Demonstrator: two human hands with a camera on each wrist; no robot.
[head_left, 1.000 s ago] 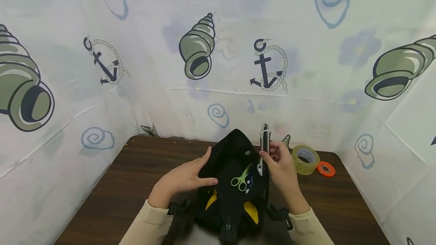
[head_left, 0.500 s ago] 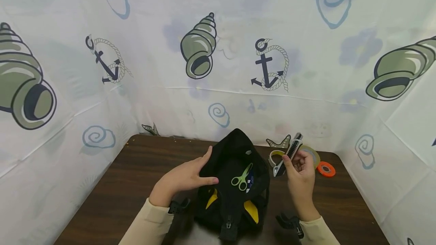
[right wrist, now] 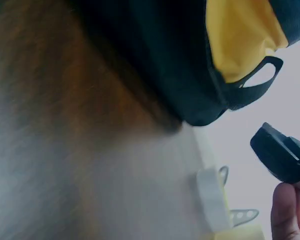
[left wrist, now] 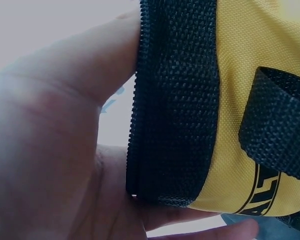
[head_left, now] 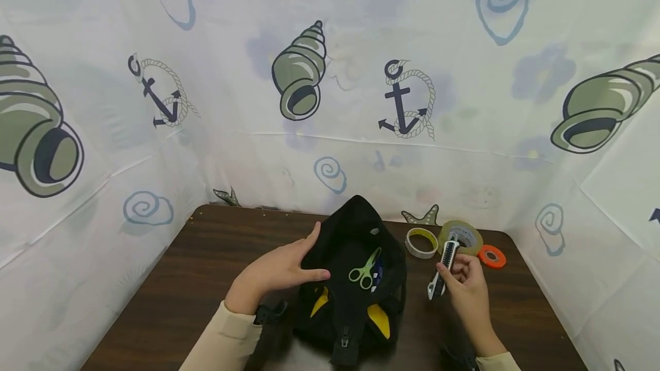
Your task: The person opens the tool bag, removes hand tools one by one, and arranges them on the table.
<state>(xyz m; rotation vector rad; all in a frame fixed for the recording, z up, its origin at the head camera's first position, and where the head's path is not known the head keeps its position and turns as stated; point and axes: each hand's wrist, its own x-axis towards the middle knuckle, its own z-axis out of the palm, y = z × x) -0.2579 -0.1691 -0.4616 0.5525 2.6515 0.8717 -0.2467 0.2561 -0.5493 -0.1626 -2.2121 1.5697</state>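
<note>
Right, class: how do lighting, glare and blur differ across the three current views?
Head: fairly even light, green scissors legible, inside of the bag dark; left wrist: white glare at upper left, zip teeth distinct; right wrist: tabletop blurred, with a pale sheen.

Two bare hands (head_left: 278, 265) are showing, one black-and-yellow fabric bag (head_left: 350, 308), one pair of light-green scissors (head_left: 368, 270), one white-and-black utility knife (head_left: 447, 259), three round tape rolls (head_left: 475, 241)

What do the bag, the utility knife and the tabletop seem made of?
Bag: matte woven synthetic, probably nylon; coarse weave shows up close.
Utility knife: smooth pale shell, metal or plastic unclear; dark matte end looks plastic.
Tabletop: streaky brown grain suggests wood or laminate; glare hints at gloss.
</note>
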